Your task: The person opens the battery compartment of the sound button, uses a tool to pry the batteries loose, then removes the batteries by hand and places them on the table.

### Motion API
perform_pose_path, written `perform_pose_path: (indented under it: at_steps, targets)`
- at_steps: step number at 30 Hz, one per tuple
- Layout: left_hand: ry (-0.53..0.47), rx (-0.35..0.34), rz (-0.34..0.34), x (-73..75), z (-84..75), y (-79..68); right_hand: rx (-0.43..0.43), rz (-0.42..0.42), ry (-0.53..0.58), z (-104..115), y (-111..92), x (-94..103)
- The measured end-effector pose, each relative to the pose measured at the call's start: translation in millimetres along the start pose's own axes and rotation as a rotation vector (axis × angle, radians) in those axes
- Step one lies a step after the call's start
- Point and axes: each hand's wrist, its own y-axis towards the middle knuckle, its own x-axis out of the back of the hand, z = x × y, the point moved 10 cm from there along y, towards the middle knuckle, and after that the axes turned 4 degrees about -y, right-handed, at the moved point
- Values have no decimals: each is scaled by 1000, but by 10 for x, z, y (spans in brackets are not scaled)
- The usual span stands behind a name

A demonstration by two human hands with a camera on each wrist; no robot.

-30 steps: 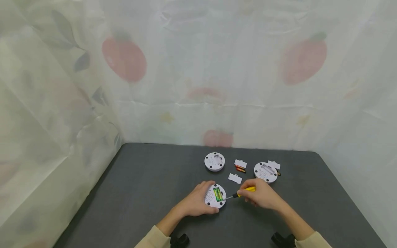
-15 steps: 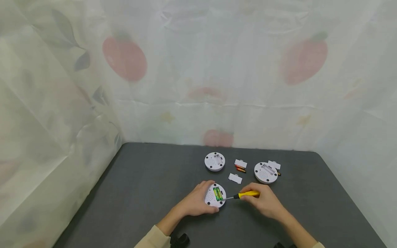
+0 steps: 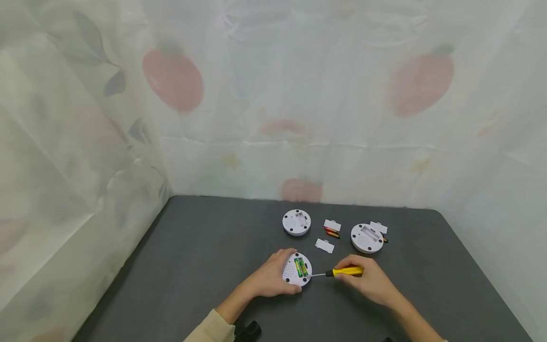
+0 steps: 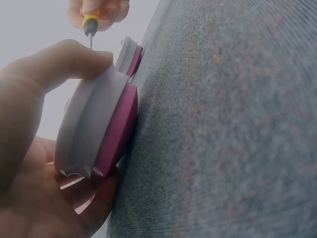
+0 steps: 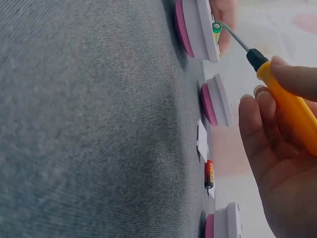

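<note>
My left hand (image 3: 270, 275) grips a round white device (image 4: 89, 124) with a pink underside, its thumb and fingers around the rim. The device's battery bay faces up and holds green batteries (image 3: 301, 267). My right hand (image 3: 366, 280) holds a screwdriver (image 3: 348, 271) with a yellow handle and black collar. Its metal shaft points left, and the tip meets the device at the near end of the batteries. In the right wrist view the tip is right at the end of a green battery (image 5: 217, 28).
Two more round white devices, one at the back (image 3: 297, 222) and one at the right (image 3: 367, 238), lie with bays up. White battery covers (image 3: 325, 245) and red-black batteries (image 3: 332, 233) lie between them on the dark table (image 3: 205, 247). A printed curtain (image 3: 273, 95) hangs behind.
My right hand has shifted slightly right and toward me, turning the screwdriver flatter, with its tip still at the batteries. My left hand and the device have stayed in place.
</note>
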Motion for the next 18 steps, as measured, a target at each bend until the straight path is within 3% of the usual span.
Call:
perform_pose_path:
  at_steps: [7, 18]
  targets:
    - [-3, 9, 10, -8, 8, -2, -37, 31, 112, -14, 92, 0]
    - [-7, 13, 8, 0, 2, -1, -15, 13, 65, 77, 267, 21]
